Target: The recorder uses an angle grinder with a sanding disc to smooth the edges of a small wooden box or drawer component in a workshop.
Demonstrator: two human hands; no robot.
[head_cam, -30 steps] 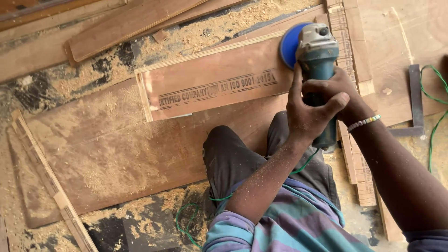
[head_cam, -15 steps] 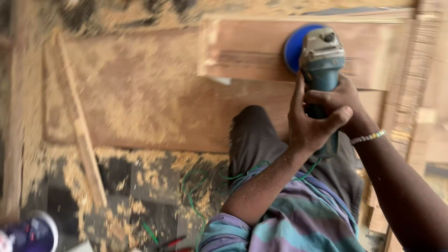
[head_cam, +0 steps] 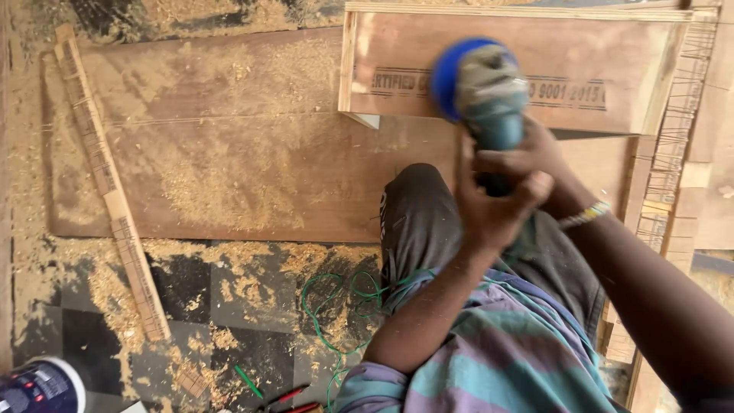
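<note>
A dark checkered tile floor [head_cam: 191, 306] fills the lower left of the frame, strewn with sawdust [head_cam: 229, 176]. A large plywood sheet [head_cam: 229, 138] lies across the upper left and centre. A thin wood strip [head_cam: 107, 183] runs slantwise along its left edge. Green wire [head_cam: 336, 306] coils at lower centre. Light is even and bright.

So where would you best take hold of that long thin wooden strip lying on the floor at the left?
Probably near the middle of the wooden strip, fingers closing across its narrow width from above. It lies flat and slanted, its upper end on the plywood sheet and its lower end on the sawdust-strewn floor, so both long edges are free. Mid-length should keep it balanced.
</note>
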